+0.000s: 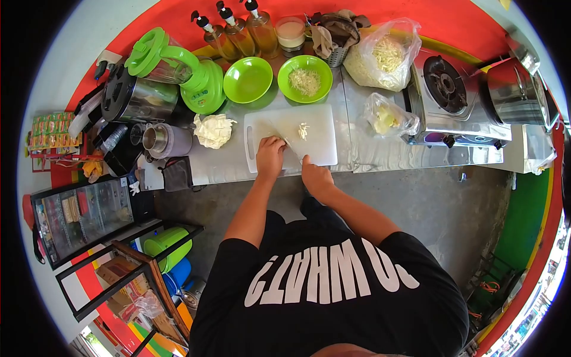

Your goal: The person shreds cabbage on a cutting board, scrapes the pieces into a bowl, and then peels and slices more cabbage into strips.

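Observation:
A white cutting board [259, 122] lies on the steel counter in front of me. My right hand [317, 178] is closed around the handle of a knife [292, 146], whose blade points up and left across the board. Close to the blade's left side, my left hand [270, 156] presses curled fingers on the board; what is under them is hidden. Just right of the blade sits a small heap of shredded cabbage [303, 131]. Left of the board rests a pale cabbage chunk [214, 131].
Behind the board stand an empty green bowl [248, 80] and a green bowl [328, 76] holding shreds. A green blender [202, 86] is at left. To the right are a bag of shreds [383, 56], a smaller plastic bag [389, 115] and a gas stove [470, 122].

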Motion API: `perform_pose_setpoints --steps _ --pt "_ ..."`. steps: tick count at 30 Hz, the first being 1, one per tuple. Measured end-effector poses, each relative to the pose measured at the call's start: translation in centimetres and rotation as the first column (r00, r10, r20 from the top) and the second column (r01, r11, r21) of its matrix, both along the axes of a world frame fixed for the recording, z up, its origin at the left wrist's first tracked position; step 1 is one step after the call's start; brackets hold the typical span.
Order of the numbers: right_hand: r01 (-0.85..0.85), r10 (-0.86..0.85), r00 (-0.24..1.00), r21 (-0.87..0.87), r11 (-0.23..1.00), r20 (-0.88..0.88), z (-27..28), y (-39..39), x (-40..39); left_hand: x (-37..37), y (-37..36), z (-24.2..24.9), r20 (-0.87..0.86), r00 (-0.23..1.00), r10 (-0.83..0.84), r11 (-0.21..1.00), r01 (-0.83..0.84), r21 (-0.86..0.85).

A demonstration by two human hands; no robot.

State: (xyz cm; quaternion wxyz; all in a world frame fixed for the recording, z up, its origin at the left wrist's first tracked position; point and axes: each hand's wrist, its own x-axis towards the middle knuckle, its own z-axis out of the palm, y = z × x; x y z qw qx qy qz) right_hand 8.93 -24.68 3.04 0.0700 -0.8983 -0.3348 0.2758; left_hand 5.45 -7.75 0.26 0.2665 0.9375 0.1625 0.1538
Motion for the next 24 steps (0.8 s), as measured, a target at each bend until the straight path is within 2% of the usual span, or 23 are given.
perform_pose_setpoints --steps 2,8,14,16,18,21,24 --pt "0.007 -0.007 1.000 0.005 1.000 0.006 -1.0 0.8 0.2 0.1 0.2 -0.2 0.008 1.000 0.002 1.000 -0.002 -0.002" --pt "-0.004 0.005 1.000 0.058 0.998 -0.021 0.4 1.3 1.1 -0.1 0.2 -0.2 -0.016 1.000 0.012 1.000 -0.012 -0.024" --pt "0.048 -0.047 0.996 0.023 0.999 -0.074 -0.1 1.5 0.6 -0.3 0.5 -0.9 -0.008 1.000 0.013 1.000 -0.013 0.006" --pt "0.029 -0.026 0.998 0.039 0.999 -0.064 0.0 1.4 1.2 -0.5 0.5 -1.3 0.069 0.997 -0.021 1.000 0.020 0.018" --pt "0.012 -0.009 0.999 0.058 0.998 -0.049 0.4 1.1 1.4 -0.5 0.6 -1.5 0.061 0.998 -0.034 0.999 0.032 0.019" --pt "-0.007 0.007 0.998 0.006 1.000 -0.061 0.8 1.1 0.7 -0.6 0.7 -1.4 0.062 0.997 -0.045 0.999 0.044 0.017" --pt "0.057 -0.057 0.994 -0.008 0.998 -0.093 0.0 1.7 0.6 -0.7 0.7 -1.2 0.077 0.996 -0.044 0.999 0.044 0.002"
